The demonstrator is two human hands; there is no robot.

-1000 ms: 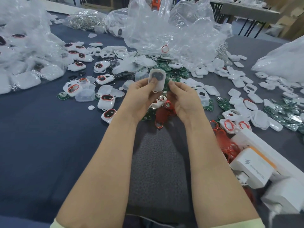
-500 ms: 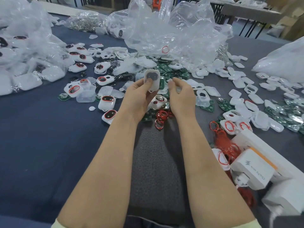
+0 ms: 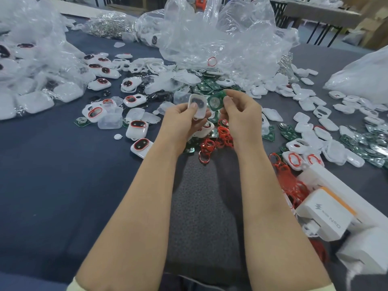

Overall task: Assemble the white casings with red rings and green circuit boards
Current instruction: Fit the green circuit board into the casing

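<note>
My left hand (image 3: 180,118) grips a white casing (image 3: 197,106) with a dark inner opening, thumb on its face, held above the table's middle. Right beside it my right hand (image 3: 241,114) pinches a green circuit board (image 3: 216,100) with a round silver pad, its edge close to the casing. Below both hands lies a heap of loose red rings (image 3: 218,137). More green boards (image 3: 206,85) are piled just beyond my hands.
Casings fitted with red rings (image 3: 137,128) lie to the left, plain white casings (image 3: 310,106) spread to the right. Crumpled clear plastic bags (image 3: 220,40) fill the back and left. White boxes (image 3: 327,215) and more red rings (image 3: 291,183) sit at the near right.
My right hand has picked up a green circuit board and raised it beside the casing. My left hand stays on the casing in about the same place.
</note>
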